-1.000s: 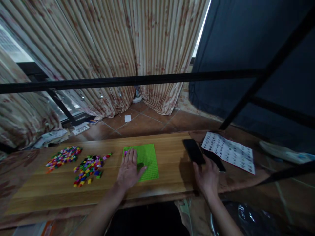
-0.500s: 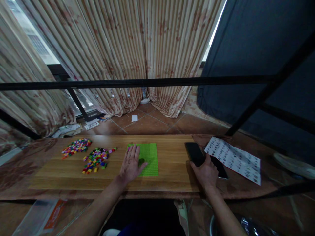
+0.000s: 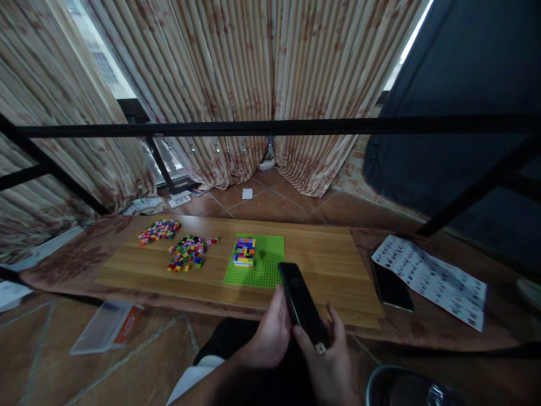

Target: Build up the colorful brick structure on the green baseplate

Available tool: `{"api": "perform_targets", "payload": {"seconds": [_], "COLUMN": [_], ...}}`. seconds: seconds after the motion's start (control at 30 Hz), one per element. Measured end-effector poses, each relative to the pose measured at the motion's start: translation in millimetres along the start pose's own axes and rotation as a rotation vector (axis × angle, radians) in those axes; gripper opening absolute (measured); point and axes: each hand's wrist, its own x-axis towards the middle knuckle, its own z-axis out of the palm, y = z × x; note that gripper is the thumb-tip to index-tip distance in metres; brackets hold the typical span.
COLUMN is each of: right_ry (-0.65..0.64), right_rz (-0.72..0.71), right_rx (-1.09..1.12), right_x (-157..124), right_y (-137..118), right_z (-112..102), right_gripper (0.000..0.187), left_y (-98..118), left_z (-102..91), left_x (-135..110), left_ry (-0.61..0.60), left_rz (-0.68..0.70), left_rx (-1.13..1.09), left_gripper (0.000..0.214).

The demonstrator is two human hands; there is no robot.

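Note:
A dark smartphone (image 3: 301, 299) is tilted up above the board's front edge, near my lap. My right hand (image 3: 327, 358) grips its lower end, the thumb on one side and fingers on the other. Against its left edge rests my left hand (image 3: 273, 332), fingers closed along the side and partly hidden behind it. Beyond the phone, a green baseplate (image 3: 270, 262) lies flat on the wooden board. On its left half stands a small block of stacked multicoloured toy bricks (image 3: 244, 252), untouched by either hand.
Two heaps of loose bricks, a far heap (image 3: 159, 231) and a nearer heap (image 3: 188, 252), lie on the wooden board (image 3: 321, 248). To the right, a second phone (image 3: 391, 287) lies beside a printed sheet (image 3: 431, 276). A black rail (image 3: 236, 129) crosses behind.
My right hand has lifted the phone off the board and brought it toward my lap. My left hand has left the baseplate, uncovering the brick stack, and now meets the phone. The view has shifted.

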Motion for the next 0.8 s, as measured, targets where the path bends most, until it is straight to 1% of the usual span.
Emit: {"api": "perform_targets", "payload": {"seconds": [0.07, 0.1, 0.17, 0.27, 0.33, 0.37, 0.43, 0.47, 0.53, 0.57, 0.63, 0.67, 0.73, 0.8], "right_ry": [0.054, 0.060, 0.027, 0.007, 0.007, 0.007, 0.013, 0.078, 0.228, 0.295, 0.389, 0.414, 0.449, 0.460], "right_rz": [-0.160, -0.228, -0.314, -0.354, -0.333, -0.303, -0.223, -0.178, -0.147, -0.140, -0.134, -0.139, -0.155, -0.151], "right_rx": [-0.140, -0.185, -0.231, -0.254, -0.236, -0.215, -0.176, -0.193, -0.297, -0.373, -0.521, -0.575, -0.643, -0.688], "right_x": [-15.6, -20.9, -29.3, -35.6, -30.1, -22.9, 0.7, 16.2, 51.5, 69.4, 101.5, 114.4, 133.0, 143.7], "right_y": [-7.7, -10.9, -15.1, -16.2, -13.9, -11.7, -4.1, 1.3, 14.5, 21.4, 33.3, 37.9, 44.1, 48.3], "right_z": [7.4, 10.6, 16.6, 23.3, 21.2, 16.1, -4.4, -19.6, -55.6, -74.1, -105.7, -117.4, -131.3, -134.8], "right_gripper": [0.097, 0.098, 0.097, 0.094, 0.090, 0.086, 0.077, 0.074, 0.070, 0.073, 0.078, 0.078, 0.077, 0.078], "left_y": [10.7, 15.5, 22.5, 26.2, 25.8, 25.1, 22.9, 21.4, 17.8, 15.9, 12.1, 10.3, 7.3, 4.8], "left_z": [0.4, -0.8, -5.2, -12.6, -14.9, -14.8, -12.7, -11.0, -7.3, -5.7, -3.3, -2.5, -1.6, -0.9], "left_x": [-11.6, -16.8, -24.6, -25.4, -16.5, -9.2, 10.1, 21.3, 44.4, 55.3, 74.2, 81.7, 93.0, 100.3], "left_ry": [-0.046, -0.065, -0.084, -0.083, -0.075, -0.074, -0.074, -0.076, -0.086, -0.093, -0.116, -0.124, -0.127, -0.124], "left_rz": [-0.035, -0.054, -0.073, -0.054, -0.040, -0.043, -0.081, -0.107, -0.161, -0.185, -0.230, -0.245, -0.260, -0.265], "left_rx": [-0.093, -0.124, -0.151, -0.135, -0.114, -0.106, -0.101, -0.105, -0.119, -0.128, -0.140, -0.142, -0.141, -0.137], "left_gripper": [0.067, 0.068, 0.069, 0.065, 0.061, 0.059, 0.057, 0.056, 0.056, 0.057, 0.060, 0.061, 0.065, 0.067]}}
